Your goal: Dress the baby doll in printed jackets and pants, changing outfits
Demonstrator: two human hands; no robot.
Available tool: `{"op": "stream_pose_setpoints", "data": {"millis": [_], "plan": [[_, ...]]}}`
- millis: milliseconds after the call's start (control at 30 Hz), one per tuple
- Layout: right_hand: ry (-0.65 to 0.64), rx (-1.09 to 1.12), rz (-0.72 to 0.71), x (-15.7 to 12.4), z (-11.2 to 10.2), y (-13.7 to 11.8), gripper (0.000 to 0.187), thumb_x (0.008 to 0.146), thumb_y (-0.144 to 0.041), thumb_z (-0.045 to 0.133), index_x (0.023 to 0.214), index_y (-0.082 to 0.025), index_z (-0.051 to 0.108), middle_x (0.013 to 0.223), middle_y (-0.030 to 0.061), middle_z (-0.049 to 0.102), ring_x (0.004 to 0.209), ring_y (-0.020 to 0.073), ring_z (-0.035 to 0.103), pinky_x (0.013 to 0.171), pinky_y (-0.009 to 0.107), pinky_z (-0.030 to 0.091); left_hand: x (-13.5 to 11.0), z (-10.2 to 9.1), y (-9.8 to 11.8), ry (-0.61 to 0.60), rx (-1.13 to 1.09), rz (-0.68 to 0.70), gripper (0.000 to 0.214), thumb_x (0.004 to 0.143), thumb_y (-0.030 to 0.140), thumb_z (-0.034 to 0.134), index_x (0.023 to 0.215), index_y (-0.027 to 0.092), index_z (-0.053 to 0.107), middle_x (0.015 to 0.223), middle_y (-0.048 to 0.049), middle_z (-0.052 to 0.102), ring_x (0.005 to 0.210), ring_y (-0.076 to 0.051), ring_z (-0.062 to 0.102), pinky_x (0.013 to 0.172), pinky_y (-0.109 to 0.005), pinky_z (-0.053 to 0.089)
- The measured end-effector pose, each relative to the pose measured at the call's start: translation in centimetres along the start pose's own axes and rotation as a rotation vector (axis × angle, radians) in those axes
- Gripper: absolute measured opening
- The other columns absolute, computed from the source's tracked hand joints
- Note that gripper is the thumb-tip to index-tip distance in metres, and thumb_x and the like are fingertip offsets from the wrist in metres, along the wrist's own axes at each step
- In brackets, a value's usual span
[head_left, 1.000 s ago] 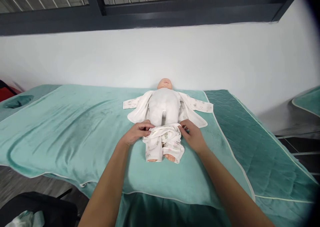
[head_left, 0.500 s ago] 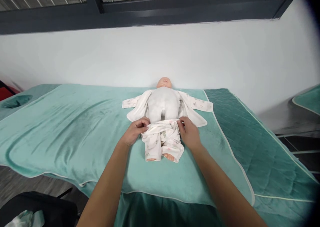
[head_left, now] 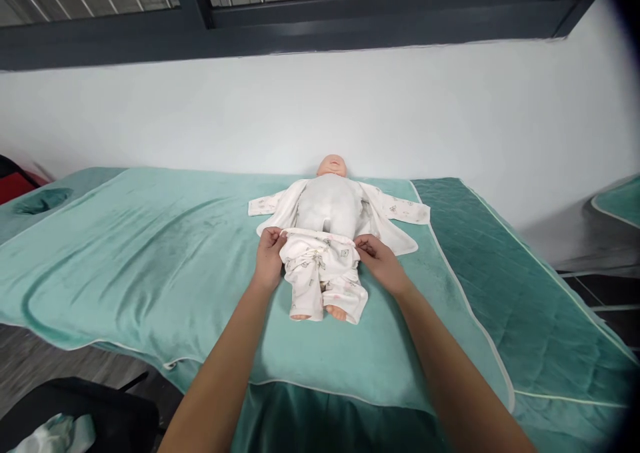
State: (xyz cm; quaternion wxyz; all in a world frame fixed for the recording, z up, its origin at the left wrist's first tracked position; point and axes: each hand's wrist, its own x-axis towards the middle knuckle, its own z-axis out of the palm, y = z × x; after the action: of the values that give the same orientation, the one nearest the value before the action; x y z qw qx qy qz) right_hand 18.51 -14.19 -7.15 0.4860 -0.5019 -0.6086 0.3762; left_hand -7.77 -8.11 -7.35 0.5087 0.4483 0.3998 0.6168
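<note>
A baby doll [head_left: 330, 200] lies on its back, head toward the wall, on a green blanket. Its arms are in the sleeves of a white printed shirt [head_left: 395, 230], which is spread open at the front. White printed baby pants [head_left: 325, 260] cover its legs up to the thighs, with the feet showing at the cuffs. My left hand [head_left: 271, 256] pinches the waistband at its left end. At the right end, my right hand [head_left: 383, 260] grips the waistband between thumb and fingers.
The green blanket [head_left: 150, 260] covers a bed with a darker quilted cover [head_left: 480, 260] on the right. A white wall [head_left: 250, 113] rises behind, under a dark window frame [head_left: 380, 26]. At lower left stands a black chair [head_left: 115, 410] with cloth on it.
The waistband has moved slightly up the doll's thighs and is stretched wider. My left hand has shifted up and turned more upright; my right hand keeps its hold.
</note>
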Motion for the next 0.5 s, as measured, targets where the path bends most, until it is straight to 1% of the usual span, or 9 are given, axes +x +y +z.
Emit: {"op": "stream_pose_setpoints", "data": {"millis": [33, 100, 233, 333, 433, 500], "plan": [[-0.031, 0.037, 0.014, 0.0, -0.1, 0.0, 0.018, 0.091, -0.041, 0.059, 0.099, -0.025, 0.061, 0.089, -0.0002, 0.062, 0.084, 0.0178, 0.058, 0.077, 0.03, 0.044, 0.0, 0.0, -0.1, -0.001, 0.012, 0.013, 0.026, 0.081, 0.04, 0.073, 0.089, 0.022, 0.056, 0.078, 0.0042, 0.058, 0.065, -0.009, 0.051, 0.06, -0.021, 0.04], [-0.07, 0.071, 0.035, -0.1, -0.2, 0.0, 0.019, 0.09, -0.041, 0.061, 0.098, -0.025, 0.061, 0.088, -0.0005, 0.061, 0.083, 0.0173, 0.057, 0.076, 0.03, 0.044, -0.1, 0.1, 0.1, -0.04, 0.067, 0.024, 0.023, 0.08, 0.036, 0.073, 0.091, 0.022, 0.059, 0.082, 0.0024, 0.061, 0.071, -0.011, 0.055, 0.065, -0.022, 0.042], [-0.082, 0.045, 0.019, -0.3, 0.0, 0.3, 0.015, 0.093, -0.039, 0.057, 0.093, -0.024, 0.058, 0.079, -0.0019, 0.054, 0.074, 0.0154, 0.05, 0.07, 0.029, 0.041, -0.4, 0.4, 1.0, -0.19, 0.268, 0.045, 0.021, 0.08, 0.031, 0.071, 0.099, 0.021, 0.068, 0.095, -0.0021, 0.064, 0.087, -0.016, 0.059, 0.077, -0.027, 0.046], [-0.003, 0.017, -0.072, -0.4, 0.3, 0.0, 0.013, 0.095, -0.036, 0.054, 0.091, -0.024, 0.055, 0.081, -0.0015, 0.052, 0.074, 0.0152, 0.048, 0.069, 0.029, 0.039, -0.5, 0.8, 1.4, -0.27, 0.41, 0.139, 0.019, 0.08, 0.028, 0.07, 0.098, 0.023, 0.07, 0.104, -0.003, 0.061, 0.096, -0.017, 0.059, 0.084, -0.028, 0.046], [0.119, -0.018, -0.179, -0.3, 0.5, -1.0, 0.014, 0.096, -0.037, 0.053, 0.092, -0.024, 0.054, 0.088, 0.0007, 0.053, 0.082, 0.0163, 0.049, 0.074, 0.03, 0.041, -0.5, 1.1, 1.3, -0.286, 0.495, 0.229, 0.015, 0.078, 0.027, 0.071, 0.092, 0.022, 0.069, 0.109, -0.0042, 0.056, 0.1, -0.018, 0.057, 0.086, -0.029, 0.047], [0.166, -0.024, -0.217, 0.0, 0.5, -1.9, 0.013, 0.097, -0.037, 0.054, 0.095, -0.024, 0.055, 0.092, 0.0017, 0.054, 0.085, 0.0171, 0.051, 0.077, 0.031, 0.042, -0.4, 1.2, 1.4, -0.311, 0.546, 0.285, 0.015, 0.078, 0.025, 0.073, 0.091, 0.022, 0.067, 0.117, -0.0062, 0.053, 0.11, -0.02, 0.056, 0.096, -0.033, 0.045]]}}
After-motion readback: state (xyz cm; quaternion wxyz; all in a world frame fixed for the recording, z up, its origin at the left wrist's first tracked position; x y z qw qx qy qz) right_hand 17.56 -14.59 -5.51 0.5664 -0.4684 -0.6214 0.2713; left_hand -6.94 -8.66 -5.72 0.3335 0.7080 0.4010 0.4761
